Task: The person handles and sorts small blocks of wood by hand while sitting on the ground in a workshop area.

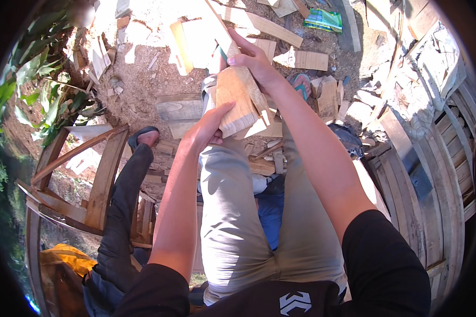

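Observation:
My left hand (pixel 209 124) is closed around the near end of a short, light-brown wooden block (pixel 231 98), thumb on its upper face. The block is held above my knees. My right hand (pixel 256 63) grips a long, thin wooden strip (pixel 219 26), which slants up past the top of the picture. Its thumb lies by the block's far end, and the strip's near part seems to run along the block's right side. Where the two pieces meet, I cannot tell whether they touch.
Wood offcuts (pixel 309 59) and shavings litter the ground ahead, with a green packet (pixel 322 20) among them. At left stand a wooden frame (pixel 103 179) and another person's dark-trousered leg (pixel 124 203). Curved stacked boards (pixel 433 195) line the right. Leafy plants (pixel 42 105) grow at far left.

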### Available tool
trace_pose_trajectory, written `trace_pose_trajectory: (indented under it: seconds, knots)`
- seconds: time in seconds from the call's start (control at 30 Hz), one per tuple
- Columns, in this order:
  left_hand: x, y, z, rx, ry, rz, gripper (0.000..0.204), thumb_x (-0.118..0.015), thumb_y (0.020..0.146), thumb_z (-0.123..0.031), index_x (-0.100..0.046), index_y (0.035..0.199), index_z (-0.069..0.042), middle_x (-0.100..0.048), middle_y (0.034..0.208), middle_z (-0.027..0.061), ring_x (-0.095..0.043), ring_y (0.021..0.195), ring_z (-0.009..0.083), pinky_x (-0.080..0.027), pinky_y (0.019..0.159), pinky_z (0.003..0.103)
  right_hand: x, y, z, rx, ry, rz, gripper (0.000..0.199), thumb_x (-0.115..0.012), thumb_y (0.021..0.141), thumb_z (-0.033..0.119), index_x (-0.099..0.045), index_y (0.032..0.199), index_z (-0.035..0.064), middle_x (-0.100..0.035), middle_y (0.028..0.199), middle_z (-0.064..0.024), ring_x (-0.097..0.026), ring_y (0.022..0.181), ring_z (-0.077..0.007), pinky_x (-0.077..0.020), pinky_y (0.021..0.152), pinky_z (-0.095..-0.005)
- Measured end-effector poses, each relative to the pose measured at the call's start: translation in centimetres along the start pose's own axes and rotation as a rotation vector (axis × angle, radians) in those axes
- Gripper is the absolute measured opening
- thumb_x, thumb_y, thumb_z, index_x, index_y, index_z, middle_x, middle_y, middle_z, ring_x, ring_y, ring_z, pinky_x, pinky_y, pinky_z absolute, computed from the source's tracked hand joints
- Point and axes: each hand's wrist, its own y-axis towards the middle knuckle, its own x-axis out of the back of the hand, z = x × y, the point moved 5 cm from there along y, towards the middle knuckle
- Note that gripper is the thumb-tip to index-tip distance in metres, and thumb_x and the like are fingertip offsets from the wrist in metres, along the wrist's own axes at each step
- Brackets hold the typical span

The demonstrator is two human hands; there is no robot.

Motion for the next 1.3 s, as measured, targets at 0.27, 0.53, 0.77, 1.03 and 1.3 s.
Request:
trace_pose_trajectory:
  seconds: [0.27, 0.53, 0.77, 1.03, 1.3]
  knots:
    - [-0.9, 0.1, -0.4, -0.007, 0.029, -0.003, 0.055, -0.052, 0.091, -0.06, -0.066, 0.11, -0.011, -0.058, 0.07, -0.004, -0.048, 0.055, 0.0048, -0.036, 0.05, 0.02, 0.3, -1.0, 0.8, 0.083, -0.082, 0.004, 0.094, -0.073, 0.075, 0.019, -0.029, 0.157, 0.007, -0.052, 0.138, -0.0138, -0.057, 0.117, -0.0192, -0.0473, 0.099, -0.0312]
    - [-2.2, 0.6, -0.8, -0.017, 0.029, 0.005, 0.056, -0.052, 0.089, -0.063, -0.065, 0.111, -0.012, -0.062, 0.077, -0.0019, -0.053, 0.063, 0.0069, -0.039, 0.055, 0.022, 1.5, -1.7, 1.9, 0.077, 0.0, -0.05, 0.095, -0.078, 0.071, 0.018, -0.035, 0.154, 0.0038, -0.058, 0.132, -0.0148, -0.058, 0.111, -0.0182, -0.0459, 0.096, -0.0294]
    - [-3.7, 1.4, -0.7, 0.017, 0.04, -0.044, 0.058, -0.05, 0.092, -0.065, -0.061, 0.116, -0.014, -0.065, 0.088, -0.0001, -0.057, 0.072, 0.0091, -0.042, 0.062, 0.025, 2.9, -2.1, 2.5, 0.032, -0.08, 0.013, 0.091, -0.07, 0.075, 0.025, -0.031, 0.156, 0.0082, -0.049, 0.143, -0.0114, -0.052, 0.124, -0.0179, -0.0424, 0.104, -0.0307]
    - [-5.7, 1.5, -1.2, 0.003, 0.05, -0.04, 0.055, -0.046, 0.094, -0.063, -0.061, 0.115, -0.014, -0.066, 0.093, 0.0019, -0.061, 0.083, 0.014, -0.044, 0.073, 0.032, 4.4, -3.3, 3.3, 0.001, -0.041, -0.01, 0.088, -0.068, 0.077, 0.026, -0.034, 0.156, 0.0091, -0.046, 0.146, -0.011, -0.048, 0.128, -0.0182, -0.0395, 0.106, -0.031]
    - [-7.2, 1.9, -1.8, 0.007, 0.069, -0.011, 0.048, -0.046, 0.096, -0.058, -0.06, 0.107, -0.014, -0.063, 0.083, 0.0003, -0.058, 0.073, 0.0122, -0.045, 0.067, 0.029, 6.4, -3.8, 3.5, -0.02, -0.028, -0.058, 0.092, -0.075, 0.076, 0.026, -0.032, 0.155, 0.0052, -0.046, 0.146, -0.0163, -0.051, 0.127, -0.0232, -0.0426, 0.103, -0.0327]
